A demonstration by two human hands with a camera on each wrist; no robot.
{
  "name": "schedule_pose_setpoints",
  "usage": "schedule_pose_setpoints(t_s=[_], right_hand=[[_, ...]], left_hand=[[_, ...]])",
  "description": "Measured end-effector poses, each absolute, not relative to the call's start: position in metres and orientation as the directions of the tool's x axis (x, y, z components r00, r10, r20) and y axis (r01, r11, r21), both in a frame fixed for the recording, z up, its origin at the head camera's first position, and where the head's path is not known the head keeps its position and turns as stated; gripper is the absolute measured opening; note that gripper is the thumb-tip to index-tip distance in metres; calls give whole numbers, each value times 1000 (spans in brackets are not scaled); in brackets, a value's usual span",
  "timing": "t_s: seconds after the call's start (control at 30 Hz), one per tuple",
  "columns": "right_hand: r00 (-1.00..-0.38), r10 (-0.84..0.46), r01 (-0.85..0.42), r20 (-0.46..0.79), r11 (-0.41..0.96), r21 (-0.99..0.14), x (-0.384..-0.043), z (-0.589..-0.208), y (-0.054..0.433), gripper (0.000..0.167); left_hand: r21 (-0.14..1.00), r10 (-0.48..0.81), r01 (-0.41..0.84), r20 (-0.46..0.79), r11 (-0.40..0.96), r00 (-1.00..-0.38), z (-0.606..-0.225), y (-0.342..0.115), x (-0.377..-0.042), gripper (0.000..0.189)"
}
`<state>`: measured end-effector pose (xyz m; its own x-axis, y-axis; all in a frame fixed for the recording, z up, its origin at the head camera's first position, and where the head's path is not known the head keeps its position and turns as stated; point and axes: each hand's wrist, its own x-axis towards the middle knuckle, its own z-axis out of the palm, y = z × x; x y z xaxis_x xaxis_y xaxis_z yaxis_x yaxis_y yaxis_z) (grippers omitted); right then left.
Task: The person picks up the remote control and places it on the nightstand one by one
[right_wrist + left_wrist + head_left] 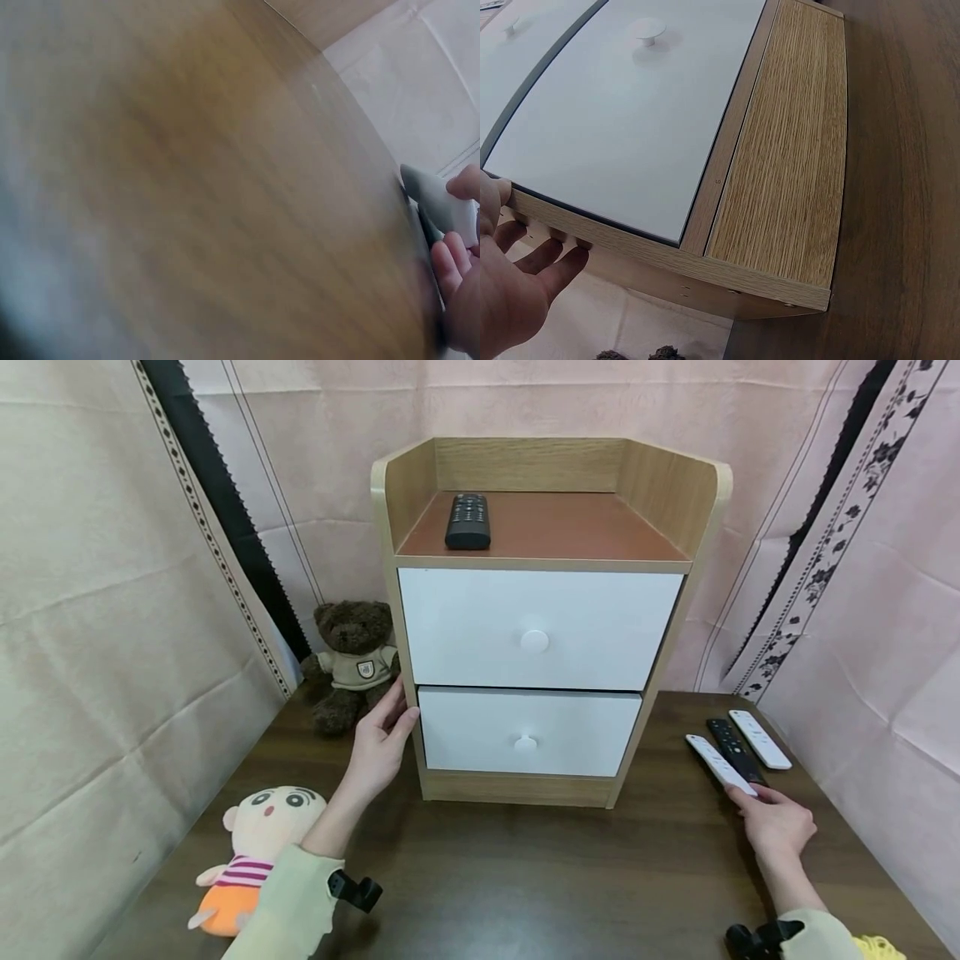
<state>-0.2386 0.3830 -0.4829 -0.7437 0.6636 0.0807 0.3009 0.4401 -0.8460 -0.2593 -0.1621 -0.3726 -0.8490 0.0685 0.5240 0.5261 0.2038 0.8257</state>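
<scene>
My left hand (378,747) is at the left side of a small wooden cabinet (517,787) with two white drawers. In the left wrist view, the thumb lies at the cabinet's front edge and the fingertips (574,259) touch its side panel. Both the upper drawer (465,627) and lower drawer (465,731) are closed. On the right, my right hand (780,827) pinches the near end of a white remote control (716,760) between thumb and fingers. Beside that remote lie a black remote (733,750) and another white remote (759,739).
A dark remote (468,522) rests on the cabinet's brown top. Behind my left hand sits a brown teddy bear (356,647); a plush doll (266,860) lies by my left forearm. Something yellow (879,948) shows near the right sleeve. Pale curtains (150,635) surround the brown table (480,868).
</scene>
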Motion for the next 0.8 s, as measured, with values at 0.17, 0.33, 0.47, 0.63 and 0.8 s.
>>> schedule_pose_setpoints(t_s=[0.17,0.33,0.47,0.63,0.8], right_hand=[[-725,689,298,-12,299,-907,-234,-477,386,70],[-716,699,254,-4,255,-933,-225,-468,390,34],[-716,698,207,3,216,-954,-217,-457,391,17],[-728,686,121,9,142,-982,-210,-436,389,23],[-759,650,-19,27,19,-1000,-202,-414,383,21]], left_hand=[[825,66,527,525,205,-848,-372,-163,-259,58],[824,76,526,522,210,-849,-373,-163,-259,58],[824,74,524,522,215,-850,-374,-164,-258,58],[819,72,534,532,211,-844,-373,-164,-258,58],[818,70,537,535,205,-842,-373,-162,-258,58]])
